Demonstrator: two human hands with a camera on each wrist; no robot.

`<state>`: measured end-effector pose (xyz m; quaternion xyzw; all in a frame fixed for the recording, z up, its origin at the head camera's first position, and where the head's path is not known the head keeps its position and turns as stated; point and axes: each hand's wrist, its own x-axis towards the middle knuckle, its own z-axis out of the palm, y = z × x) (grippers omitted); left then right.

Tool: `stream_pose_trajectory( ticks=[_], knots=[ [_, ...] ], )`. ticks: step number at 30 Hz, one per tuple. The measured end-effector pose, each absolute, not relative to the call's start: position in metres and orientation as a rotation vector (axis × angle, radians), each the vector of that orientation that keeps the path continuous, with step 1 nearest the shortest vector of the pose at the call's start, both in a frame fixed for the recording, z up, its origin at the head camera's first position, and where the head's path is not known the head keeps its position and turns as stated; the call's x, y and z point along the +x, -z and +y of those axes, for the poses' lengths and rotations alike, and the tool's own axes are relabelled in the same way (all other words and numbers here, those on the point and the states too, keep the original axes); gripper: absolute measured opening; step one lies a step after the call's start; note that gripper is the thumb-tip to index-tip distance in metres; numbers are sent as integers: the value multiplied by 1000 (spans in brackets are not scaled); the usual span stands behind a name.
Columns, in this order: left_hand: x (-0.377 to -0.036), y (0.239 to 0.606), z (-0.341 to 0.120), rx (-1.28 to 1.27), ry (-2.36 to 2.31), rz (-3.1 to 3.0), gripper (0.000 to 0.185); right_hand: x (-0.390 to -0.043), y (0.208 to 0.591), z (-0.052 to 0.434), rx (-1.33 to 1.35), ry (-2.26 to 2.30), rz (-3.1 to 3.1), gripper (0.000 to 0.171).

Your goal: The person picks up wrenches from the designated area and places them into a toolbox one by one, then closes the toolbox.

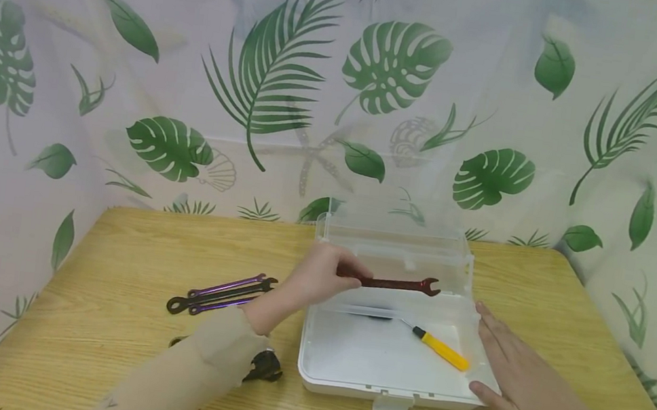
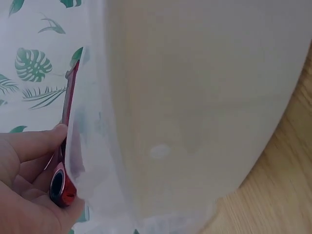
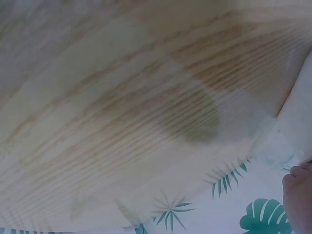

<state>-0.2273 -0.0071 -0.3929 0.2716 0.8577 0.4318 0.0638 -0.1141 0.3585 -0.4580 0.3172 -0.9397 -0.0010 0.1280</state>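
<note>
My left hand (image 1: 319,277) grips a dark red wrench (image 1: 395,284) by one end and holds it level above the open white plastic box (image 1: 309,360). The left wrist view shows that red wrench (image 2: 63,146) pinched between thumb and fingers, close to the box wall. My right hand (image 1: 514,368) lies flat with straight fingers against the box's right side. Inside the box lie a yellow-handled screwdriver (image 1: 440,349) and a dark tool (image 1: 377,313) partly hidden under the wrench. The clear lid (image 1: 398,241) stands open at the back.
Three wrenches, purple and dark (image 1: 222,294), lie on the wooden table (image 1: 106,314) left of the box. Another dark tool (image 1: 265,366) sits by my left forearm. A leaf-print curtain (image 1: 270,75) surrounds the table on three sides.
</note>
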Motion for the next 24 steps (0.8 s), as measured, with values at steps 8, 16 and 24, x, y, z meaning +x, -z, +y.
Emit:
stream_pose_trajectory(
  ticks=[8,16,24],
  knots=[
    [-226,397,6,819,-1256,2566,17,-112,457,356,889,2,-2767,95],
    [-222,404,14,806,-1208,2578,18,-112,456,356,881,14,-2785,96],
    [-220,404,14,836,-1168,2586,16,-113,457,357,898,-11,-2764,96]
  ],
)
